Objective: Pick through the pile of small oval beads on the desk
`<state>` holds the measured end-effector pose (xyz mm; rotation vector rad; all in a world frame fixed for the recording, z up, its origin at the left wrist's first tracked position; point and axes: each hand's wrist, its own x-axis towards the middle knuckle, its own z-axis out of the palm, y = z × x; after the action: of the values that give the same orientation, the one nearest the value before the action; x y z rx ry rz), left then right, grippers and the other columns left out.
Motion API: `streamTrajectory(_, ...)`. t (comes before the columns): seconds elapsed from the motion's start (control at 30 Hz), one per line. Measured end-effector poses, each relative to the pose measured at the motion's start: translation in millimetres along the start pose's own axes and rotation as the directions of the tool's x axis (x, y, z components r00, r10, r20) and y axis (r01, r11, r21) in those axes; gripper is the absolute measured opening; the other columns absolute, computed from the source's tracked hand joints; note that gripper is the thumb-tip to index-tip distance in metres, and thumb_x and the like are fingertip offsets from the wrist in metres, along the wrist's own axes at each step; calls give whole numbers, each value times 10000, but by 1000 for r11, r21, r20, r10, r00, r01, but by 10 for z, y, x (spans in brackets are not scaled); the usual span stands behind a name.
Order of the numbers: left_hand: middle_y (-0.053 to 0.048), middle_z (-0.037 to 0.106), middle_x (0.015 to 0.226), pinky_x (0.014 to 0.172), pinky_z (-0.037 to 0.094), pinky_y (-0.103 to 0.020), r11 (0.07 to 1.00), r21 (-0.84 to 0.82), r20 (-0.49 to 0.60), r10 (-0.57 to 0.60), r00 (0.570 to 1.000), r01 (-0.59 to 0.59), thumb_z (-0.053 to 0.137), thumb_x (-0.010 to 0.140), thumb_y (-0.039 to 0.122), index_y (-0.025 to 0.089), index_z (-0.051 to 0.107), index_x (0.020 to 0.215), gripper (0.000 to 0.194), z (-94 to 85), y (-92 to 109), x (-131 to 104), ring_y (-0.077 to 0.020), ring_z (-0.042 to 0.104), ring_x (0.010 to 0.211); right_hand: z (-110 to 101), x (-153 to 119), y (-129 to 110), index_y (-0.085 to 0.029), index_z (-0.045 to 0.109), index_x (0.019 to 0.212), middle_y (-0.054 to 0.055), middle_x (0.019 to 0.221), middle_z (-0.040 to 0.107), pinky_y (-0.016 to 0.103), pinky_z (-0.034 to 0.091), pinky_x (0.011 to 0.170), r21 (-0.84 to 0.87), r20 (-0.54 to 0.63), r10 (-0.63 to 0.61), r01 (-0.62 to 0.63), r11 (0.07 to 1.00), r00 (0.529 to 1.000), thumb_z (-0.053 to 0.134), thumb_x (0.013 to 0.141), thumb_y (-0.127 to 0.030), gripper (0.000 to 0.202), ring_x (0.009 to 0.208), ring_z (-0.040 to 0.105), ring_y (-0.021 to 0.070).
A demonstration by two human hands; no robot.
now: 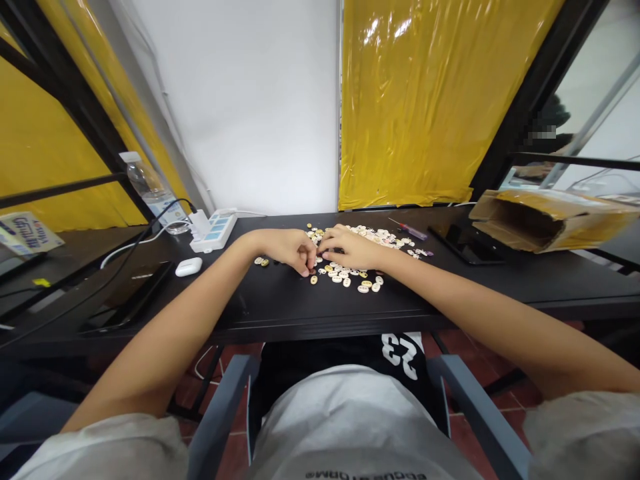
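On the black desk (280,300) lies a loose spread of small oval pieces (367,285), mostly cream with some yellowish, several with dark marks on them. My left hand (290,249) is at the left edge of the spread, its fingers curled and its fingertips pinched together low over the desk. Whatever is between those fingertips is too small to make out. My right hand (350,248) rests over the middle of the pieces, fingers bent forward and thumb apart from them. It covers part of the spread. Two yellowish pieces (262,261) lie apart, left of my left hand.
Behind the pieces lies a screwdriver (413,231). A phone (465,244) and an open cardboard box (545,220) are at the right. Leftward are a white earbud case (189,267), a power strip (215,230), a water bottle (155,193), cables and a dark tablet (130,297).
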<state>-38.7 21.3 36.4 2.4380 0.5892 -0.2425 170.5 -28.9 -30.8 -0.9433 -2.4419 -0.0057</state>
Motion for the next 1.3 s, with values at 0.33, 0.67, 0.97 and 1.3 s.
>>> streamTrajectory(0.33, 5, 702, 691, 550, 421, -206, 996, -31, -49, 79, 996, -81, 780, 609, 267, 212, 749, 824, 224, 58, 3, 71, -138, 628, 624, -8, 36, -26, -192, 722, 788, 49, 763, 661, 333, 377, 816, -31, -24, 7, -8, 999, 1000, 589, 817, -166, 139, 786, 541, 204)
streamTrajectory(0.67, -23, 715, 711, 564, 420, -230, 999, 37, -47, 37, 998, -35, 661, 703, 259, 184, 726, 804, 141, 77, 41, 79, -147, 620, 636, 30, 32, -42, -166, 667, 803, 57, 802, 658, 303, 399, 761, -13, -77, 119, -121, 993, 990, 595, 779, -124, 86, 828, 551, 205)
streamTrajectory(0.97, -47, 707, 753, 560, 415, -250, 999, 37, -322, 41, 946, -31, 589, 713, 229, 157, 690, 823, 165, 53, -7, 113, -140, 603, 617, -33, 25, 2, -165, 703, 932, 62, 892, 717, 305, 452, 749, 170, -198, 295, -264, 949, 935, 562, 803, -123, 196, 812, 637, 189)
streamTrajectory(1.3, -90, 721, 914, 741, 480, -288, 983, -106, -461, 85, 883, -150, 621, 766, 237, 121, 682, 918, 201, 68, -40, 188, -158, 638, 811, 9, 32, 97, -152, 703, 863, 86, 837, 748, 298, 517, 691, 607, -166, 490, -303, 735, 856, 670, 772, -200, 107, 786, 694, 196)
